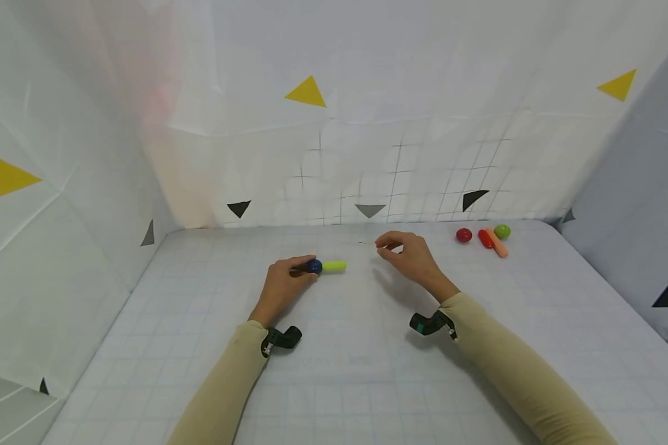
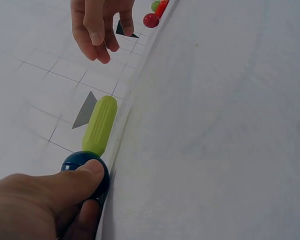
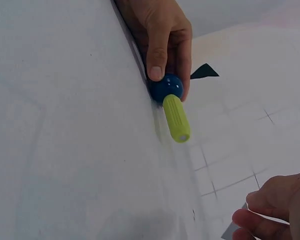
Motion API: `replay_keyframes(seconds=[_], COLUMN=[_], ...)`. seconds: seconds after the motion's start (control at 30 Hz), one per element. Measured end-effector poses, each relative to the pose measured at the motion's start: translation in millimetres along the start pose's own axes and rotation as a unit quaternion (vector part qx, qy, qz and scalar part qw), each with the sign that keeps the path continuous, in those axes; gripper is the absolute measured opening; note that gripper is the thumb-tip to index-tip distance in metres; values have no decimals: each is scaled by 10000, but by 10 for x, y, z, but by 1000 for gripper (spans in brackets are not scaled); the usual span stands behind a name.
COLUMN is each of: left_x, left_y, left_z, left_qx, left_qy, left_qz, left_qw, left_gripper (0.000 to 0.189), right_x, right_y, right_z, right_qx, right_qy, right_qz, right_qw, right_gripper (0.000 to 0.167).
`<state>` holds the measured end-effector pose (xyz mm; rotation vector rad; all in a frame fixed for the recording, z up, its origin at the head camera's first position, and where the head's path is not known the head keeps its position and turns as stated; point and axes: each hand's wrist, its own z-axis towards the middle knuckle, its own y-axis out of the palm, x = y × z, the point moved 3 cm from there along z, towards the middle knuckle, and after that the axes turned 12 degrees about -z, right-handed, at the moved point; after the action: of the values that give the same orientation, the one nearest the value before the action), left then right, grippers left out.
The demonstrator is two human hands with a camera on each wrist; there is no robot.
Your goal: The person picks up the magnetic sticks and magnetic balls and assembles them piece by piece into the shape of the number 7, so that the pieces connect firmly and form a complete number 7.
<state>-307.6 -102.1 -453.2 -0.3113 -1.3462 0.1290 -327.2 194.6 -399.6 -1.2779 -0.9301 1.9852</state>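
Note:
My left hand (image 1: 282,285) pinches a dark blue ball (image 1: 314,266) between thumb and fingers, low over the white table. A ribbed lime-green stick (image 1: 334,266) with a rounded tip sits end-on against the ball, pointing right towards the other hand. In the left wrist view the thumb presses on the ball (image 2: 76,160) and the lime-green stick (image 2: 101,124) juts out beyond it. To the right of the stick, my right hand (image 1: 414,256) hovers above the table, its fingers loosely bent. Between those fingers no object shows in the left wrist view.
At the table's back right lie a red ball (image 1: 464,235), a long red piece (image 1: 485,238), an orange stick (image 1: 498,243) and a green ball (image 1: 502,232). White sheets with yellow and dark triangles rise behind and at the sides. Each wrist wears a dark camera mount (image 1: 284,338).

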Motion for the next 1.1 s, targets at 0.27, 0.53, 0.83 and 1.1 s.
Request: replay_keyframes(seconds=[0.27, 0.53, 0.83, 1.1], left_x=[2, -14, 1, 10], left_y=[-10, -28, 8, 17], left_z=[-19, -17, -2, -18], left_qx=[24, 30, 29, 56], left_qy=[-45, -82, -38, -48], left_qz=[-18, -31, -23, -3], left_qw=[10000, 10000, 10000, 10000], left_gripper=[43, 42, 42, 42], right_x=[156, 341, 551, 691], right_y=[-159, -344, -553, -718], right_z=[-4, 1, -59, -84], right_qx=[-27, 66, 122, 272], right_qy=[149, 235, 440, 611], right_qz=[-102, -335, -558, -747], right_qw=[9998, 9991, 9974, 9950], right_gripper=[18, 20, 19, 20])
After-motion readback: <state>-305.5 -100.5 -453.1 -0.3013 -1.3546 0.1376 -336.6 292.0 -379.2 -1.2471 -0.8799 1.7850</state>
